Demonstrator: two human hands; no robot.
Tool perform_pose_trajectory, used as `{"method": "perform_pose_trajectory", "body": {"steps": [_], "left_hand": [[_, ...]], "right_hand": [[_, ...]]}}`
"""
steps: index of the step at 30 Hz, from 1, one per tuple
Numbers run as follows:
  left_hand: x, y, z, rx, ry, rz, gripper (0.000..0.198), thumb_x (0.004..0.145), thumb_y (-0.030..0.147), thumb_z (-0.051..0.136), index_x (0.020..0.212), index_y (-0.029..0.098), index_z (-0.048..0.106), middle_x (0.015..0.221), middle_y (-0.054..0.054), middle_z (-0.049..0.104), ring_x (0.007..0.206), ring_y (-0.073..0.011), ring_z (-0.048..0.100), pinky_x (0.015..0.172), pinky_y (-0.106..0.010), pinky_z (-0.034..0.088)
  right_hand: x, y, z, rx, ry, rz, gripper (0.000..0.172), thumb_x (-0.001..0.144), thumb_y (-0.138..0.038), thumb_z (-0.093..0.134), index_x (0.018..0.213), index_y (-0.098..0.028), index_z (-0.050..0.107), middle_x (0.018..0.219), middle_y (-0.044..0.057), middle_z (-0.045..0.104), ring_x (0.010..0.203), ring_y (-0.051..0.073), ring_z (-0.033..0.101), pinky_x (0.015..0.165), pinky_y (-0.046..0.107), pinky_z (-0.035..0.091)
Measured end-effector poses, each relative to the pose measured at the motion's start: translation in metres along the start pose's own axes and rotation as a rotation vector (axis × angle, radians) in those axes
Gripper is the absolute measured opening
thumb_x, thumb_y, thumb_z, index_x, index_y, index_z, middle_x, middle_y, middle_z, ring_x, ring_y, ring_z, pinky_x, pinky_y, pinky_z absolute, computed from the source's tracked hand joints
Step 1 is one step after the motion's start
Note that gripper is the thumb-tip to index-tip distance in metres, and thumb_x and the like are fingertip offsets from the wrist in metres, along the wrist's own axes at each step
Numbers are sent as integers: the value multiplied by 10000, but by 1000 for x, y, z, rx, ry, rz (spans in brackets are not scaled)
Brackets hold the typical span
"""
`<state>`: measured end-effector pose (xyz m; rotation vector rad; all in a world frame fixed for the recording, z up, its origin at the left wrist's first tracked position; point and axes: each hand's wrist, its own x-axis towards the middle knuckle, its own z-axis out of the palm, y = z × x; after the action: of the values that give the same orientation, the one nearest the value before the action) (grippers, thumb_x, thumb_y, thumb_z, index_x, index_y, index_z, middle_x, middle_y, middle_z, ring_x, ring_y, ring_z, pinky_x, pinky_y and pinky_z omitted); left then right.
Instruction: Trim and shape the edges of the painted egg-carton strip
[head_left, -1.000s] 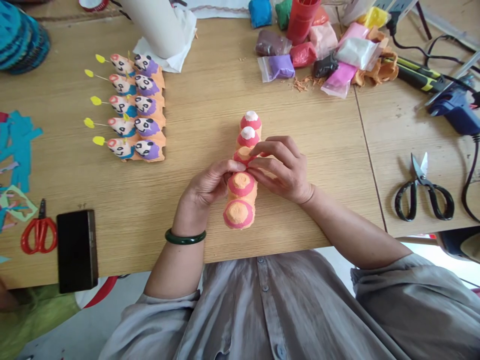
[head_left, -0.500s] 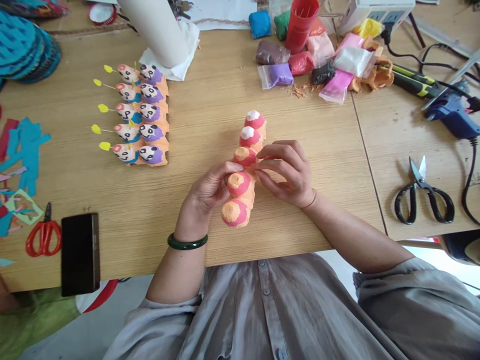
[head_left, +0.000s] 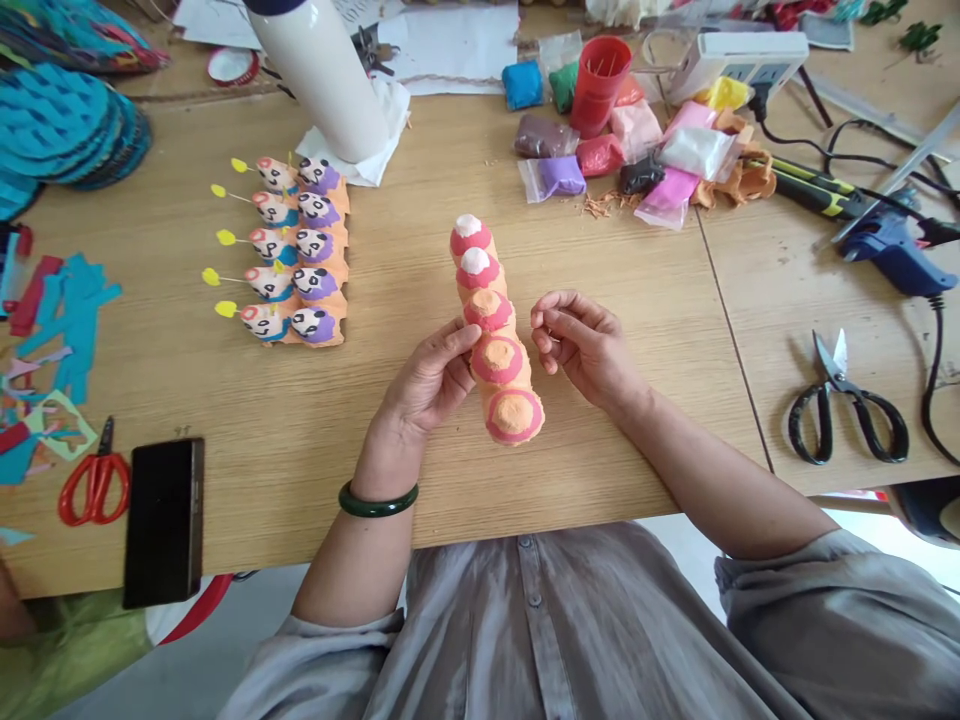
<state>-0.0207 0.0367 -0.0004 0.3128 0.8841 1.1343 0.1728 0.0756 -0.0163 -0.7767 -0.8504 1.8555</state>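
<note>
- Okay, my left hand is angled in from the lower left, palm partly up, with its fingertips touching the side of the egg-carton strip; the fingers are open, not wrapped around it.
- My right hand hovers just beside the strip, not touching it; its fingers are loosely curled toward the thumb and aren't closed on anything I can see.
- The strip lies along the wooden table, between my hands, near the table's edge on my side. Its long axis runs away from me, with the far end leaning slightly left.
- Its five rounded cups sit in a row, the molded pulp looking rough and grainy. They're painted orange with pink rings; the two farthest have white tips, the others orange centers.
- To the left stands an orange carton piece with panda-faced cups and pink-nosed figures carrying yellow-tipped sticks.
- Beyond the strip are a red cup and a purple clay packet.
- On the right lie a blue glue gun and black-handled scissors.
- On the left lie red scissors and a black phone.
</note>
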Motion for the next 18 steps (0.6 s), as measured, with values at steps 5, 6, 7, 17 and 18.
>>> {"method": "perform_pose_trajectory", "body": {"steps": [5,6,7,17,18], "left_hand": [[0,-2,0,-8,32,39,145,961,91,662,933,200,753,881,17,799,773,-104,748,755,-194,575],[0,-2,-1,-12,39,38,151,961,91,656,944,206,753,896,17,801,792,-110,754,769,-201,577],[0,-1,-1,-17,45,35,159,963,91,648,953,209,753,911,16,804,809,-114,759,783,-207,579],[-1,-3,3,-55,142,41,259,993,78,555,856,192,743,810,23,784,703,-63,710,732,-156,559],[-2,-4,5,-54,130,61,241,983,81,576,848,192,742,818,23,784,713,-66,710,733,-159,556]], "right_hand": [[3,-3,-5,48,-30,96,146,840,-278,767,860,-158,687,812,8,664,622,93,592,459,190,536],[4,-4,-6,55,-38,113,198,854,-331,776,860,-154,688,813,14,668,622,97,597,464,198,547],[4,-5,-6,64,-46,132,255,860,-384,786,854,-148,689,809,19,670,617,98,598,469,204,557],[1,-1,-8,2,-99,169,236,815,-321,856,897,-155,709,735,-27,643,548,73,538,438,186,513],[1,0,-8,-12,-105,171,205,805,-285,841,909,-154,723,751,-20,657,564,79,555,451,194,528]]}}
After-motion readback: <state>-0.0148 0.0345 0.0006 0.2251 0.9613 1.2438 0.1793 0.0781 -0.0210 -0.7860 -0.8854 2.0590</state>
